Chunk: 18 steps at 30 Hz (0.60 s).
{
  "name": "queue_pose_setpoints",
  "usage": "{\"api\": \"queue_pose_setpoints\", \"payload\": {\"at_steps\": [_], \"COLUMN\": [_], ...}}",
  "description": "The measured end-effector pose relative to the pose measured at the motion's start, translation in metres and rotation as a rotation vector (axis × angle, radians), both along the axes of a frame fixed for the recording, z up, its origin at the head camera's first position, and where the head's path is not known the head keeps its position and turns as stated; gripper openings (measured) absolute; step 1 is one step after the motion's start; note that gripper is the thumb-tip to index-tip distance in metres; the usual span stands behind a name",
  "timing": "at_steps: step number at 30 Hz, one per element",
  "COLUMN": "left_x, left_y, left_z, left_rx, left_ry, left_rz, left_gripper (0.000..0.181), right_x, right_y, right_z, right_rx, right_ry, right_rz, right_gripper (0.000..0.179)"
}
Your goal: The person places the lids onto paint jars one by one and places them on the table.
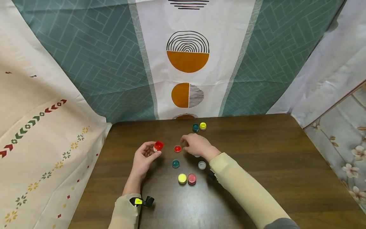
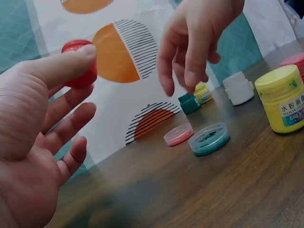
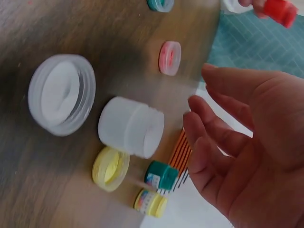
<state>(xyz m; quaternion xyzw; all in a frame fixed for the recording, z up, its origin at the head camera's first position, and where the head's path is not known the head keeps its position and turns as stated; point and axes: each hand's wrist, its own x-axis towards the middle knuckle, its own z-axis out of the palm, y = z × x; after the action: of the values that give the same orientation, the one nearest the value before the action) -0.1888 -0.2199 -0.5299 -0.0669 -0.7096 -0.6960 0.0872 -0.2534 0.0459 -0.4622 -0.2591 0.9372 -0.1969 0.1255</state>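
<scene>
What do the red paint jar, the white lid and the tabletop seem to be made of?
Red paint jar: probably smooth plastic, from its rounded, moulded-looking rim; wall or paint colour unclear.
White lid: likely translucent plastic, by its cloudy, ridged rim.
Tabletop: wood or wood-look laminate, satin; streaked grain, soft sheen.

Red cylindrical plastic jar [image 1: 158, 146], in left hand [image 1: 143, 159]: glossy; brown wood-grain tabletop [image 1: 257, 152], beneath right hand [image 1: 197, 145]: smooth; teal-and-white cloth [image 1: 114, 57], beyond both: matt.
</scene>
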Motion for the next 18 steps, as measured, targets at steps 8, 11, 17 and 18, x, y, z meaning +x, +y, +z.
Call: {"api": "queue_pose_setpoints", "payload": {"at_steps": [8,11,17,18], "left_x": [0.002,0.003,0.003,0.002], "left_y": [-0.001,-0.001,0.000,0.000], "left_z": [0.004,0.004,0.002,0.002], "left_rx": [0.055,0.051,0.053,0.053], "left_ry": [0.027,0.024,0.011,0.009], "left_rz": [-0.020,-0.030,-0.050,-0.050], "left_gripper": [0.040,0.040,0.040,0.040], "right_x": [-0.001,0.000,0.003,0.003], "right_y": [-0.029,-0.037,-0.042,-0.042], "right_z": [-0.014,-0.019,-0.026,-0.026], "right_rx": [0.205,0.281,0.338,0.335], "right_ry": [0.134,0.149,0.157,0.161], "right_rz": [0.104,0.124,0.098,0.095], "right_gripper": [0.053,0.056,0.053,0.052]}}
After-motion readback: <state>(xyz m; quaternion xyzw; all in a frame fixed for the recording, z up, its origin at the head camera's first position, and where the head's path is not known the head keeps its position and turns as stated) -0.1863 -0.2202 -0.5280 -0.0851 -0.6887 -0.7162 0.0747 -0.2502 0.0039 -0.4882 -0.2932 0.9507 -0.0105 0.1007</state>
